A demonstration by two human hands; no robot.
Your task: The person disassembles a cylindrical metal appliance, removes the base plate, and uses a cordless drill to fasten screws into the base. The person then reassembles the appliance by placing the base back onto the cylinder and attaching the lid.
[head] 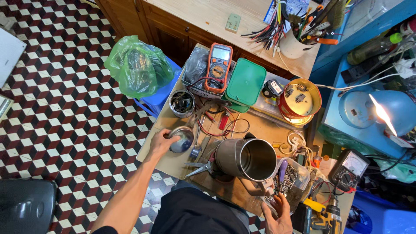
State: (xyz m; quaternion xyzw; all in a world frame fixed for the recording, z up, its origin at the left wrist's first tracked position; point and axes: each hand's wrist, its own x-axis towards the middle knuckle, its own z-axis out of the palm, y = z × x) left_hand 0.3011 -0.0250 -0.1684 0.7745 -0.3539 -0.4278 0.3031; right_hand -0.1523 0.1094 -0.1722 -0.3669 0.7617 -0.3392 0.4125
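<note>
My left hand (162, 141) grips a round shiny metal lid (182, 138) lying near the left edge of the small workbench (251, 130). My right hand (277, 212) is at the bench's near right edge, its fingers in a clear plastic tub of screws and small parts (290, 177); whether it holds anything is unclear. Between the hands a steel kettle body (249, 158) lies on its side, its open mouth turned toward me. Pliers (199, 167) rest just left of it.
An orange multimeter (219, 65), green box lid (246, 81), tin of bits (182, 102), red round tin (300, 100) and red wires crowd the bench. A green plastic bag (138, 65) sits on a blue stool at left. An analogue meter (350, 168), yellow drill (323, 212) and lit lamp (383, 113) stand right.
</note>
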